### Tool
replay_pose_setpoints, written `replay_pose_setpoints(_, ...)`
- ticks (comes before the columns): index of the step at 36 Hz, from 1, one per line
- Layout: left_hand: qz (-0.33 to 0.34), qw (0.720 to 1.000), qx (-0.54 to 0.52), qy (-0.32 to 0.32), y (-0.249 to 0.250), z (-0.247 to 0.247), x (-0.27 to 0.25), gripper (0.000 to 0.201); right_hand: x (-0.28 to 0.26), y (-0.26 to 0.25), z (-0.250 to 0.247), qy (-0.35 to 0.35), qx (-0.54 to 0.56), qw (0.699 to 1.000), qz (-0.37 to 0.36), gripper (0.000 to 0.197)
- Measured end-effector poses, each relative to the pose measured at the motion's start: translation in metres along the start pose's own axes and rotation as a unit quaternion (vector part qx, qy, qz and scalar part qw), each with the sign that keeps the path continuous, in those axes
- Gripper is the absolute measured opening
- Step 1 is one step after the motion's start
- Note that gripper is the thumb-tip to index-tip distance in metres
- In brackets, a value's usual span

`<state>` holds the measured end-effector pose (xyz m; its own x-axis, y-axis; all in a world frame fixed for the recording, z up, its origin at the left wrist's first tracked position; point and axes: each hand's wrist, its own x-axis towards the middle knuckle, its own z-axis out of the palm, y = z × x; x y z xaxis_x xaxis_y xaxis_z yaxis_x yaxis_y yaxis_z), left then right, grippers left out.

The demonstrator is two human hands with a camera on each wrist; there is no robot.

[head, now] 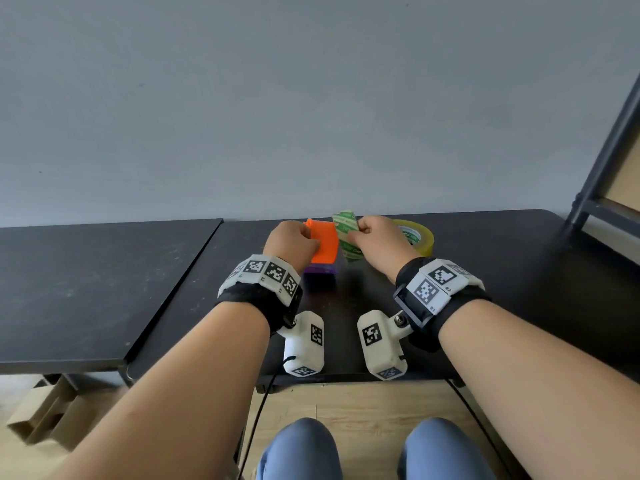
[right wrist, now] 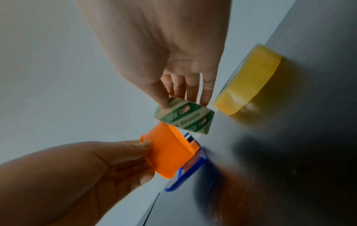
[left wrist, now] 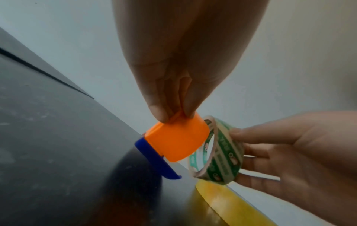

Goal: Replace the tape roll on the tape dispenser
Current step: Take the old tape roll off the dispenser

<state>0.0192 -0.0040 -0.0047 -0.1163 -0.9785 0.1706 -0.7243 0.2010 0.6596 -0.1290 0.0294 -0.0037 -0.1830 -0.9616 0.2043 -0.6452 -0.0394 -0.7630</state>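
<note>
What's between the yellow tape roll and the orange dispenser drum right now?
The green-printed empty core, held in the right hand, sits beside the orange drum that the left hand pinches. The yellow roll lies on the table beyond it, untouched.

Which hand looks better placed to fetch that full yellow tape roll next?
The right hand, probably: the yellow tape roll lies on the table right beside it. It must first put down the green-printed spent ring. The left hand holds the orange dispenser.
</note>
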Motion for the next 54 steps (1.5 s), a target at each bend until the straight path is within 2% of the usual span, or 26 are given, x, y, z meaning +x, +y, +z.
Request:
replay_pose_setpoints(2,0.008,0.999,0.023,0.024,0.002,0.001,0.001,0.031,0.001,0.001,-0.004,0.023,0.003,1.000,0.000,0.021)
replay_pose_setpoints(3,0.010,0.999,0.032,0.032,0.003,0.001,0.001,0.033,0.001,0.001,-0.006,0.034,0.004,0.999,-0.002,0.021)
replay_pose_setpoints(7,0.031,0.996,0.072,0.031,0.017,0.000,-0.003,0.010,-0.001,0.003,-0.019,0.076,-0.005,0.997,-0.017,0.018)
replay_pose_setpoints(10,0.043,0.994,0.097,0.023,0.028,0.001,-0.007,0.020,-0.004,0.008,-0.031,0.115,-0.026,0.993,-0.011,0.017)
replay_pose_setpoints(12,0.070,0.992,0.103,0.029,0.035,0.004,-0.012,0.019,-0.007,0.013,-0.040,0.137,-0.043,0.990,-0.006,0.017)
replay_pose_setpoints(15,0.128,0.985,0.106,0.048,0.044,0.014,-0.017,0.022,-0.016,0.025,-0.054,0.151,-0.080,0.985,0.001,0.017)
replay_pose_setpoints(18,0.134,0.981,0.136,0.045,0.050,0.025,-0.020,0.023,-0.026,0.041,-0.069,0.159,-0.120,0.980,0.020,0.020)
replay_pose_setpoints(22,0.096,0.984,0.146,0.033,0.062,0.036,-0.022,0.025,-0.037,0.061,-0.086,0.130,-0.215,0.964,0.089,0.020)
replay_pose_setpoints(25,-0.028,0.991,0.127,0.006,0.074,0.039,-0.019,0.032,-0.042,0.074,-0.092,0.119,-0.253,0.951,0.134,0.025)
replay_pose_setpoints(26,-0.045,0.992,0.121,0.003,0.076,0.040,-0.019,0.034,-0.042,0.078,-0.093,0.115,-0.260,0.947,0.147,0.027)
replay_pose_setpoints(31,-0.061,0.987,0.144,-0.024,0.082,0.045,-0.018,0.033,-0.042,0.088,-0.090,0.076,-0.284,0.939,0.180,0.033)
replay_pose_setpoints(36,-0.028,0.989,0.145,-0.001,0.076,0.047,-0.019,0.026,-0.041,0.086,-0.087,0.090,-0.277,0.942,0.166,0.030)
replay_pose_setpoints(41,0.020,0.983,0.179,0.026,0.068,0.036,-0.023,0.035,-0.039,0.075,-0.082,0.132,-0.221,0.960,0.106,0.040)
replay_pose_setpoints(46,0.057,0.987,0.145,0.045,0.061,0.022,-0.023,0.027,-0.035,0.053,-0.067,0.100,-0.155,0.981,0.059,0.041)
replay_pose_setpoints(49,0.041,0.990,0.116,0.068,0.047,0.015,-0.020,0.018,-0.034,0.040,-0.056,0.069,-0.141,0.987,0.046,0.040)
replay_pose_setpoints(54,0.002,0.997,0.003,0.071,0.031,0.006,-0.020,0.018,-0.029,0.024,-0.037,0.032,-0.130,0.991,0.030,0.038)
